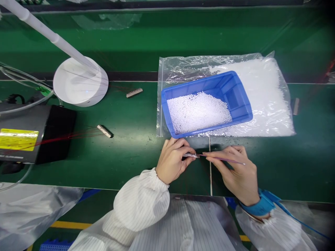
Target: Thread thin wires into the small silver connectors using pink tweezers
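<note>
My left hand (174, 158) pinches a small silver connector-like block (192, 155) between thumb and fingers, just in front of the blue bin. My right hand (232, 170) is closed around a thin pink stick-like tool (226, 160), gripped like a pen. Its tip meets or nearly meets the block's right end; contact is too small to tell. Behind both hands, the blue bin (237, 99) holds many tiny white beads (197, 111). It rests on a clear zip bag (267, 94) full of similar white material.
Two similar blocks, one (134, 92) farther back and one (105, 131) nearer, lie leftward with thin red wires. A white tub (80, 99) under a white tube (52, 35) and a black machine (39, 132) stand left. A blue wrist strap (259, 207) trails a cord rightward.
</note>
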`<act>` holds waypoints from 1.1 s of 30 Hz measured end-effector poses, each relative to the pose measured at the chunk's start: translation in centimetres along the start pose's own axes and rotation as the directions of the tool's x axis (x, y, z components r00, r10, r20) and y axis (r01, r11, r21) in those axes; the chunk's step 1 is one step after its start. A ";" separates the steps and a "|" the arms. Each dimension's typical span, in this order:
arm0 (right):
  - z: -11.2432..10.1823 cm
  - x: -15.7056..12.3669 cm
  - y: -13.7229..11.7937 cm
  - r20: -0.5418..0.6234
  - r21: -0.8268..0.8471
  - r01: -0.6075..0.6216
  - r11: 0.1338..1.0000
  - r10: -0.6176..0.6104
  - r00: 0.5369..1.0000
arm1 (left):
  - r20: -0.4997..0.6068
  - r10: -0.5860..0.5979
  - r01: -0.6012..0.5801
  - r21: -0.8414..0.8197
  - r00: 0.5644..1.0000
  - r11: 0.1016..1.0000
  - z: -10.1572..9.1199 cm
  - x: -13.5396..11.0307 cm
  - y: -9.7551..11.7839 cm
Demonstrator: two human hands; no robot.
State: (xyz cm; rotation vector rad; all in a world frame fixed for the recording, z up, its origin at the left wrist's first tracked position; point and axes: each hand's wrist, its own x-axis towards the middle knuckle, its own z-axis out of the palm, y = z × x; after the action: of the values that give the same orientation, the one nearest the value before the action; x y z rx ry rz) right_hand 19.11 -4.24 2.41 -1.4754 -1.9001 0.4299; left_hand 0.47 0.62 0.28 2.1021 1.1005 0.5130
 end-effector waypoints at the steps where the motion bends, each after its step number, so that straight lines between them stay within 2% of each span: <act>1: 0.0 0.0 0.0 0.001 -0.006 0.001 1.000 -0.001 1.000 | 0.001 0.001 -0.001 0.001 1.000 1.000 0.0 0.0 0.0; 33: 0.2 0.2 -1.2 0.065 -0.122 0.072 0.990 -0.065 0.996 | 0.025 -0.015 0.015 0.005 1.000 1.000 -0.1 0.2 0.1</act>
State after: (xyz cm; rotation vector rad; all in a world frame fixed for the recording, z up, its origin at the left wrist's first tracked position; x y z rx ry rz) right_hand 18.08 -4.35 3.09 -1.4862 -2.0512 0.3333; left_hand 0.56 0.79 0.47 2.0969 1.1035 0.4761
